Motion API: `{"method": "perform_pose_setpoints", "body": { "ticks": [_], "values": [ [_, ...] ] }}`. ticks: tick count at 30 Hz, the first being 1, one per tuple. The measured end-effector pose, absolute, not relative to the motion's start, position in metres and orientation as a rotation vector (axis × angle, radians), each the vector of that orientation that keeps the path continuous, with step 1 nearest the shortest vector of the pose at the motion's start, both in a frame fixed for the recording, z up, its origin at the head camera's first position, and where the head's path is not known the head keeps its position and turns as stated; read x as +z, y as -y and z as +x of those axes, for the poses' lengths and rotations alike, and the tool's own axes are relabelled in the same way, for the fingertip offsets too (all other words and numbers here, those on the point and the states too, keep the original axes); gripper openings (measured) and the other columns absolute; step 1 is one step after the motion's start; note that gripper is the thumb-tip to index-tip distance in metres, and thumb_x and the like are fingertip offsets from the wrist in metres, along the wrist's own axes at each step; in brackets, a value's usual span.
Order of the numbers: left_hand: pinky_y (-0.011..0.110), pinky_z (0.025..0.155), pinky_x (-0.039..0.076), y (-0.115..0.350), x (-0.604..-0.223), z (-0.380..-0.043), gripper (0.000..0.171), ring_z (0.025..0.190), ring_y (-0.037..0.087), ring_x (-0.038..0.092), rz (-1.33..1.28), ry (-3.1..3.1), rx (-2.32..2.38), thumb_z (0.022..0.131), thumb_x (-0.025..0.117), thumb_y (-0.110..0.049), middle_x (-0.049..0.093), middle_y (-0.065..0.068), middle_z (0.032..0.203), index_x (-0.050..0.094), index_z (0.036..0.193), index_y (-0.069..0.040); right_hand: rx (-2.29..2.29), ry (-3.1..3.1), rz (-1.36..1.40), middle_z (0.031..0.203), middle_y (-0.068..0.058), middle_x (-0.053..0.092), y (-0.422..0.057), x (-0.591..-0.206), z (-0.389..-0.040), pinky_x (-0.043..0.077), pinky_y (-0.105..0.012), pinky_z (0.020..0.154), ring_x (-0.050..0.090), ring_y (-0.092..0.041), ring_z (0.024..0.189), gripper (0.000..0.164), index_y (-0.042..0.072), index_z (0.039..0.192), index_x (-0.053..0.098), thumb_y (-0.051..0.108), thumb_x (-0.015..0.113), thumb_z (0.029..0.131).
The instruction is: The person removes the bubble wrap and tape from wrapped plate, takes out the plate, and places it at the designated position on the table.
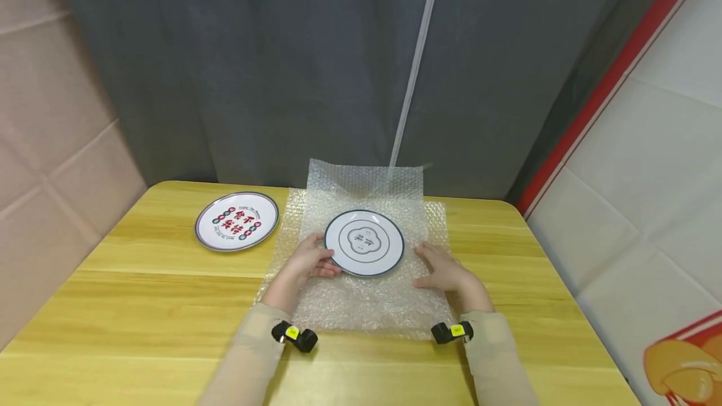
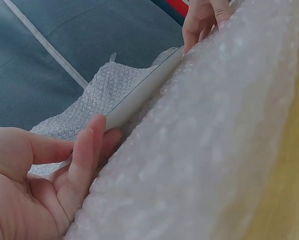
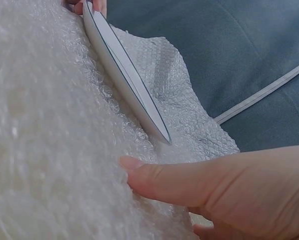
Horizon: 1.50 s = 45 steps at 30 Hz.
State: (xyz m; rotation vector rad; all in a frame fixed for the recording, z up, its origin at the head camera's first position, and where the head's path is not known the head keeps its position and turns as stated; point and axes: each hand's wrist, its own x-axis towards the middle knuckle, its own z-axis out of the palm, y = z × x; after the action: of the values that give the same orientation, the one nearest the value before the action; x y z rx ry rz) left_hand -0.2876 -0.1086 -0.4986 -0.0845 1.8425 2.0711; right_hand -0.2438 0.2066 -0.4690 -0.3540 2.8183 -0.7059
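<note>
A white plate (image 1: 364,259) with a dark blue rim and a printed emblem lies face up over a sheet of bubble wrap (image 1: 361,312). My left hand (image 1: 308,259) pinches its left edge, the thumb on top and fingers low at the rim. In the right wrist view the plate (image 3: 124,75) appears edge-on, its left-hand side slightly raised by the grip. To the right of the plate, my right hand (image 1: 448,268) rests on the bubble wrap with spread fingers, apart from the rim. Its thumb (image 3: 164,182) touches the wrap.
A second plate (image 1: 237,221) with red lettering lies at the back left of the wooden table (image 1: 141,318). The wrap's far end (image 1: 366,177) rises against the grey curtain (image 1: 293,67). Walls stand on both sides, the right one (image 1: 615,205) close to the table.
</note>
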Motion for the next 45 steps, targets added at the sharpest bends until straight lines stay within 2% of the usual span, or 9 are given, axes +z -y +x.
{"method": "perform_pose_setpoints", "body": {
  "ticks": [18, 31, 38, 45],
  "values": [
    [0.030, 0.053, 0.059, 0.117, -0.491, -0.288, 0.059, 0.056, 0.023, 0.066, -0.068, -1.819, 2.071, 0.093, 0.048, 0.006, 0.064, 0.018, 0.069, 0.023, 0.146, -0.002, -0.709, -2.810, -0.342, 0.154, -0.023, 0.016, -0.207, -0.472, -0.245, 0.008, -0.069, 0.107, 0.009, -0.043, 0.141, 0.083, 0.003, 0.147, 0.035, 0.035, 0.075, 0.081],
    [0.032, 0.058, 0.060, 0.129, -0.478, -0.284, 0.060, 0.058, 0.023, 0.067, -0.018, -1.819, 2.099, 0.094, 0.045, 0.007, 0.064, 0.019, 0.071, 0.019, 0.146, 0.000, -0.728, -2.807, -0.336, 0.155, -0.023, 0.016, -0.207, -0.472, -0.245, 0.007, -0.068, 0.108, 0.008, -0.042, 0.141, 0.083, 0.003, 0.147, 0.036, 0.034, 0.076, 0.081],
    [0.034, 0.058, 0.060, 0.136, -0.471, -0.283, 0.057, 0.057, 0.023, 0.067, -0.004, -1.856, 2.105, 0.093, 0.045, 0.008, 0.064, 0.018, 0.070, 0.022, 0.144, 0.002, -0.747, -2.803, -0.315, 0.155, -0.022, 0.015, -0.208, -0.469, -0.243, 0.006, -0.069, 0.108, 0.007, -0.043, 0.141, 0.083, 0.004, 0.147, 0.035, 0.031, 0.076, 0.081],
    [0.033, 0.060, 0.060, 0.147, -0.468, -0.284, 0.060, 0.057, 0.022, 0.067, 0.020, -1.849, 2.102, 0.093, 0.043, 0.009, 0.064, 0.017, 0.070, 0.015, 0.146, 0.003, -0.757, -2.798, -0.332, 0.155, -0.022, 0.014, -0.208, -0.471, -0.243, 0.005, -0.069, 0.108, 0.007, -0.043, 0.141, 0.082, 0.004, 0.147, 0.035, 0.032, 0.076, 0.081]
  ]
}}
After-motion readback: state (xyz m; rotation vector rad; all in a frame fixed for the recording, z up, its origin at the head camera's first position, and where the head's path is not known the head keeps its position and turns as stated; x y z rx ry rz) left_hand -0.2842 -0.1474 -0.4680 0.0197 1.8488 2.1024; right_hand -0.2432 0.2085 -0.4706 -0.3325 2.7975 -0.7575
